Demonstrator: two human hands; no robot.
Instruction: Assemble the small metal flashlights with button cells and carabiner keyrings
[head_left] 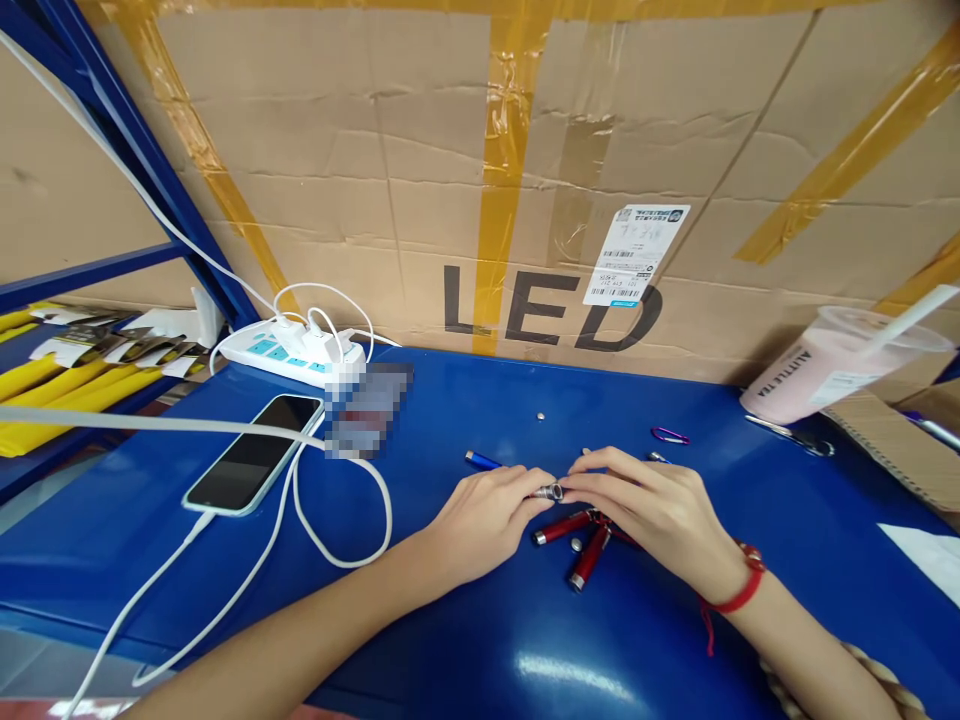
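We have the tube in our left hand, over the middle of the counter, its silver mouth turned to the right. The left fingers are wrapped about its barrel, thumb on the near side, so most of it is hidden from us. Our right hand is to the right of it, fingers bent, their tips at or just beside the mouth; we cannot tell whether they pinch anything small there.

We judge the tube light and stiff, with a hard, smooth metal shell that could turn or slide under the fingers. It looks sturdy enough for a firm pinch, and we would take hold around the barrel, just behind the mouth.

Near the hands lie red tubes, silver ends toward us, partly covered by the right hand. A disc lies between two of them; we expect it to be slick, best lifted by its edge. Another disc lies farther off. A blue tube lies just beyond the left hand, a purple clip beyond the right. Farther left are a phone and a power strip.
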